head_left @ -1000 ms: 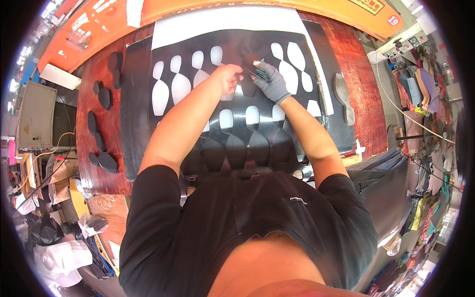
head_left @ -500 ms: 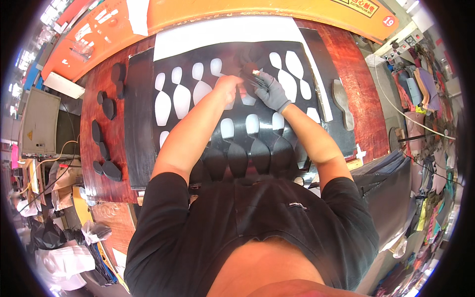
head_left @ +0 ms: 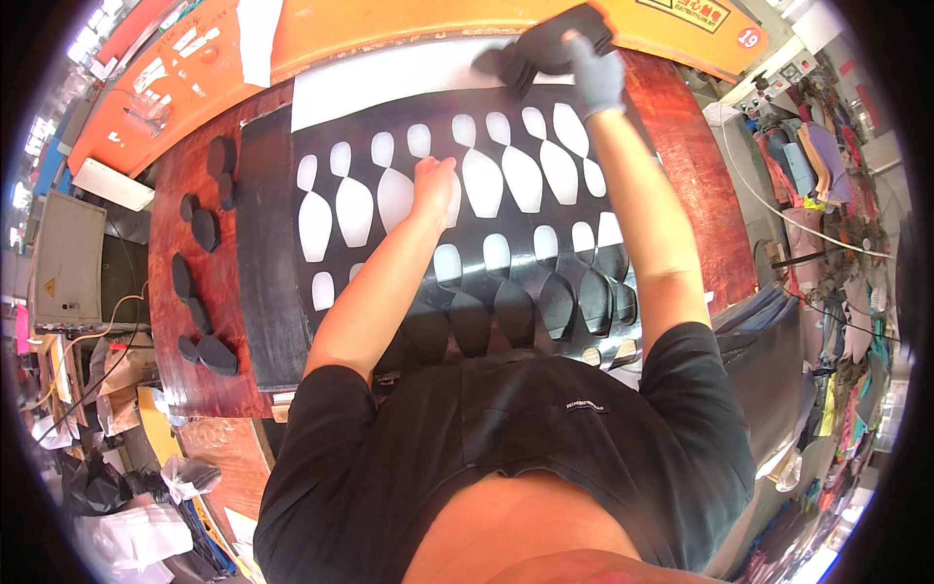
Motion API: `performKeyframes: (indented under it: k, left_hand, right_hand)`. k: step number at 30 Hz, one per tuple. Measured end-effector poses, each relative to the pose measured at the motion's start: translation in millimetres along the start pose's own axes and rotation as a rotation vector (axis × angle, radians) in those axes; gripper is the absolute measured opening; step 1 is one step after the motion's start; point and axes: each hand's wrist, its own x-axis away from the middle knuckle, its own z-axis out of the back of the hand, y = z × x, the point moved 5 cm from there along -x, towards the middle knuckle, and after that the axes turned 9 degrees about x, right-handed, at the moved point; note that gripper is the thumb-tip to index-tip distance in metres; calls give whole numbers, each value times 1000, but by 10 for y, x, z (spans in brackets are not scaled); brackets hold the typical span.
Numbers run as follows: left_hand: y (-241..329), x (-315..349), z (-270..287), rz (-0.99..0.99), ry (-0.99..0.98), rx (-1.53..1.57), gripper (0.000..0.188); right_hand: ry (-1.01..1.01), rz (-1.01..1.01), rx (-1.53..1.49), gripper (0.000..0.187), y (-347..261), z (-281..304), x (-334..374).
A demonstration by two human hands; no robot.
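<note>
A black sheet (head_left: 428, 243) lies in front of me, punched with rows of insole-shaped holes. White shows through the far row. My left hand (head_left: 438, 185), bare, rests over a hole in that row with its fingers curled closed; whatever they hold, if anything, is hidden. At the far right, above the sheet, my right hand (head_left: 595, 78) in a grey glove grips a bunch of black insole-shaped pieces (head_left: 555, 47). They are fanned out and somewhat blurred.
An orange machine beam (head_left: 341, 39) spans the far side. Small stacks of black cut pieces (head_left: 204, 229) stand on the reddish-brown board (head_left: 170, 292) at the left. A grey metal box (head_left: 73, 258) is beyond its left edge. Piled scraps (head_left: 837, 321) lie at the right.
My right hand has lifted away from the sheet toward the far right, carrying black pieces. My left hand has moved slightly left and nearer. More white holes are now uncovered.
</note>
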Motion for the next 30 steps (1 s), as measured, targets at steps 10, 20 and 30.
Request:
performKeyframes:
  k: [10,20,30]
  left_hand:
    - [803,508,-262,426,-706,75,55]
    - [901,890,-3,-562,-574,-1385,42]
    - [802,1000,469,-625,-243,-1552,53]
  right_hand:
    - [-277,1128,308,44,-548,-375,1944]
    - [-287,904,252,50,-433,-131,1952]
    - [-836,496,673,28,172,-556,1733]
